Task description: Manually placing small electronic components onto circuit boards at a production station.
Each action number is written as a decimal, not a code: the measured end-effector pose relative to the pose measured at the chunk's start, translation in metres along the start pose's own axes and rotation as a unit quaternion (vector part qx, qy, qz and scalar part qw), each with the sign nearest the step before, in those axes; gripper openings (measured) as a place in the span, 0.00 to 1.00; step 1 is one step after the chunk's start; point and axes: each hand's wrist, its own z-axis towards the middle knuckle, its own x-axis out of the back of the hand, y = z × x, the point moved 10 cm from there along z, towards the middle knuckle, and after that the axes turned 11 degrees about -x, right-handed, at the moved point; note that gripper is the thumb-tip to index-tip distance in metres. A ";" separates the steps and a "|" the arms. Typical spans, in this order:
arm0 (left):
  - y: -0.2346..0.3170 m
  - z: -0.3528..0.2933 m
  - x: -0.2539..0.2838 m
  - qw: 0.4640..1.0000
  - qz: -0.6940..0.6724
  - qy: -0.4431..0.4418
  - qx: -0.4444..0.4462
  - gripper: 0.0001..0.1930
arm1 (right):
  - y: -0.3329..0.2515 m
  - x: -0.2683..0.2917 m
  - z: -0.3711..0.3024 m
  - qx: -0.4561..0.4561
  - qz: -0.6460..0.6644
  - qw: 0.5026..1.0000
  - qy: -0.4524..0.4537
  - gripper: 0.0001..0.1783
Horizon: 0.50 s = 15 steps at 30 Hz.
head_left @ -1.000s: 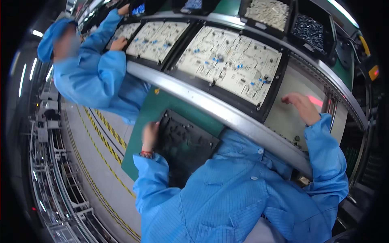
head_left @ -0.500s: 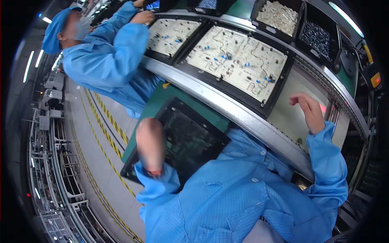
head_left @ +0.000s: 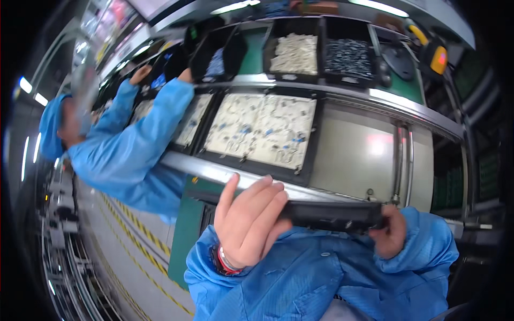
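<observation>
While the right hand [head_left: 389,235] curls its fingers around one end of a long black frame [head_left: 334,215], the left hand [head_left: 249,222] lies across the frame's other part, back to the camera, fingers stretched and spread; whether it presses on the frame or only passes in front, I cannot tell. The frame is tilted so that mainly a narrow, dull black side shows, slightly ridged, just in front of the person's torso and near the smooth metal rail [head_left: 206,170]. Red and dark bands [head_left: 230,267] circle the left wrist, above a soft, creased blue sleeve [head_left: 206,262]. Below and to the left spreads a flat, matte green surface [head_left: 184,241].

Beyond the rail sits a rectangular cream board [head_left: 262,128] in a black border, dotted with small blue and dark parts and curling lines. To its right is a smooth, pale panel [head_left: 353,155] with a reddish glow. Farther back, angular black bins hold chunky cream pieces [head_left: 294,53] and glinting, dark slender pieces [head_left: 348,56], near a yellow-and-black handheld device [head_left: 439,59]. At left, a co-worker in loose blue cloth [head_left: 128,155] reaches toward other bins.
</observation>
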 end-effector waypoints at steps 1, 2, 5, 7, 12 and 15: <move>0.002 0.006 -0.004 0.999 -0.029 -0.013 -0.030 0.20 | -0.008 0.028 -0.011 0.024 -0.135 0.985 0.102 0.21; -0.006 0.014 -0.006 0.999 -0.026 0.012 -0.028 0.22 | 0.005 0.057 -0.018 -0.056 -0.015 0.977 0.204 0.19; -0.046 0.017 -0.023 0.991 -0.076 0.076 0.080 0.27 | 0.040 0.139 -0.049 -0.117 0.114 0.927 0.338 0.23; -0.075 0.009 -0.069 0.968 -0.157 0.038 0.191 0.29 | 0.038 0.173 -0.063 -0.101 0.140 0.927 0.334 0.21; -0.049 -0.031 -0.220 0.746 -0.560 -0.168 0.319 0.25 | 0.072 0.234 -0.087 -0.205 0.223 0.853 0.425 0.16; -0.042 -0.024 -0.269 0.547 -0.665 -0.146 0.487 0.23 | 0.100 0.256 -0.084 -0.309 0.216 0.837 0.397 0.17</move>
